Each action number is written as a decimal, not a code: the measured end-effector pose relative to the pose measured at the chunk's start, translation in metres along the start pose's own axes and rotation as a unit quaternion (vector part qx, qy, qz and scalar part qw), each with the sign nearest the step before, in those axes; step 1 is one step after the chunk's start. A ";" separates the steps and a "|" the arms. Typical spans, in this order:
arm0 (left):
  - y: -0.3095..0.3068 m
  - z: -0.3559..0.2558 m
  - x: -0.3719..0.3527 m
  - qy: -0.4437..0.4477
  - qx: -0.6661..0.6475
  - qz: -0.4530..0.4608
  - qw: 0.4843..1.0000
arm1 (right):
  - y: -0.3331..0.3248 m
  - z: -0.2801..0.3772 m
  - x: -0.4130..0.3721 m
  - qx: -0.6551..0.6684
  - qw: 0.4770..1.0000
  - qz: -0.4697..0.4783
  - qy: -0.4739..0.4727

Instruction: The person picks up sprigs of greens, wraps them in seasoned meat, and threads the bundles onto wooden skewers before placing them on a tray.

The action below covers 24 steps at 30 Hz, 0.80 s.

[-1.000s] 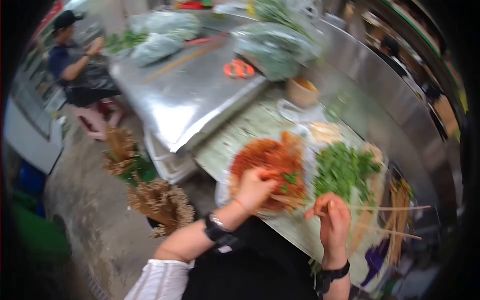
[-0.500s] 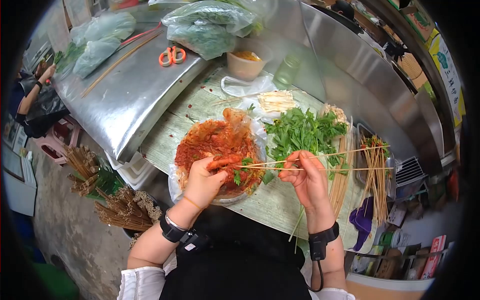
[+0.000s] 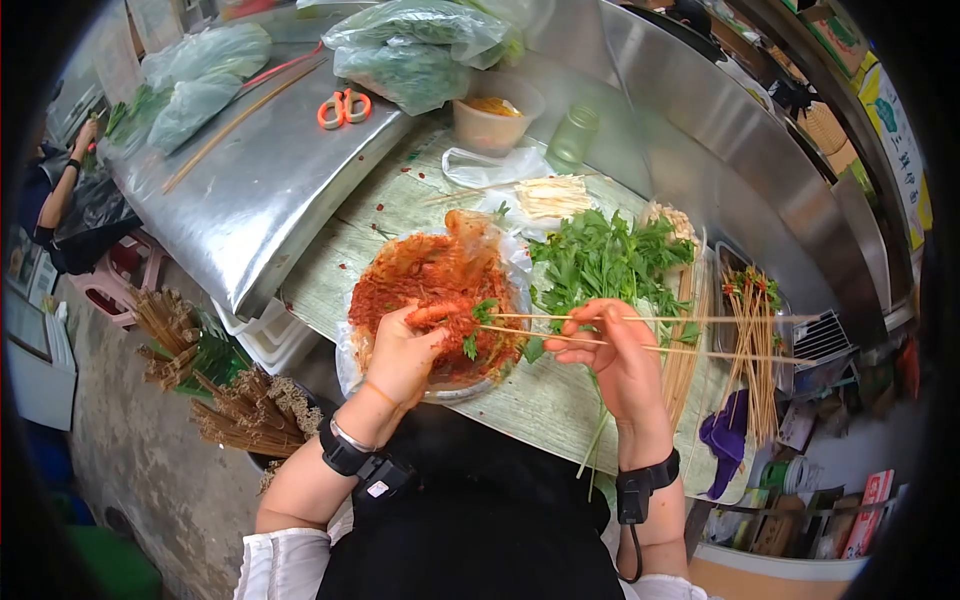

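Note:
Two bamboo skewers (image 3: 640, 348) stretch from my left hand past my right hand and beyond it to the right. My left hand (image 3: 405, 355) is closed around their left ends, its fingers coated in red sauce. Green leaves (image 3: 483, 312) stick out there; the rest of what it grips is hidden. My right hand (image 3: 618, 360) pinches the skewers with thumb and fingers, partway along. Below my left hand sits a plastic-lined bowl of shredded food in red sauce (image 3: 395, 275). A heap of leafy green herbs (image 3: 605, 260) lies just beyond my right hand.
Enoki mushrooms (image 3: 553, 198) lie behind the herbs. At right, a tray (image 3: 785, 290) holds several filled skewers (image 3: 750, 350), near a purple cloth (image 3: 724, 445). Orange-handled scissors (image 3: 344, 108) rest on the metal counter (image 3: 255, 170). Another person's arm (image 3: 62, 190) shows far left.
The skewers have shifted, their right ends now reaching farther right and lying wider apart. My left hand has moved slightly left; my right hand stays nearly in place.

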State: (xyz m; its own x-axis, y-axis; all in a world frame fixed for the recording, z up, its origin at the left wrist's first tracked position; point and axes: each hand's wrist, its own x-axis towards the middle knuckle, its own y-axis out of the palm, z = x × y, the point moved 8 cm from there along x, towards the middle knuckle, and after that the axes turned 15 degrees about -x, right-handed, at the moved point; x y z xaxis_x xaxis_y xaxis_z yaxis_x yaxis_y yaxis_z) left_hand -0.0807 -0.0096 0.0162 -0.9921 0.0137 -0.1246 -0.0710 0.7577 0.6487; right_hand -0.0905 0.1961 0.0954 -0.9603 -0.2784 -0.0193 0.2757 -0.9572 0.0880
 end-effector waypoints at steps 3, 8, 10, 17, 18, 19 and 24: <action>-0.010 0.002 0.004 0.003 -0.074 -0.026 0.997 | -0.009 -0.015 -0.006 0.058 0.998 -0.008 -0.029; -0.004 -0.002 0.001 -0.004 -0.154 -0.038 0.987 | -0.008 -0.028 -0.014 0.065 0.997 -0.044 -0.026; -0.001 -0.001 -0.002 -0.018 -0.215 -0.021 0.976 | -0.004 -0.030 -0.015 0.072 0.996 -0.041 -0.025; -0.002 -0.001 -0.004 -0.025 -0.249 -0.029 0.968 | 0.001 -0.029 -0.022 0.122 0.992 -0.021 -0.017; -0.003 -0.001 -0.004 -0.023 -0.252 -0.033 0.967 | 0.001 -0.030 -0.022 0.121 0.992 -0.019 -0.018; -0.004 -0.002 -0.004 -0.022 -0.255 -0.037 0.966 | -0.001 -0.031 -0.023 0.121 0.992 -0.028 -0.021; 0.002 0.001 -0.006 -0.035 -0.266 -0.023 0.963 | -0.010 -0.044 -0.023 0.122 0.990 -0.043 -0.049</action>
State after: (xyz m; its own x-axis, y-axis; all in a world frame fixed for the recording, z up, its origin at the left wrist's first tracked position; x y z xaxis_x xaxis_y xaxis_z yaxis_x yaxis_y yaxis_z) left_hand -0.0748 -0.0074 0.0172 -0.9788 0.0459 -0.1998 -0.1753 0.3178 0.9318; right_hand -0.0693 0.2083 0.0510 -0.9826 -0.1761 0.0585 0.1855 -0.9263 0.3279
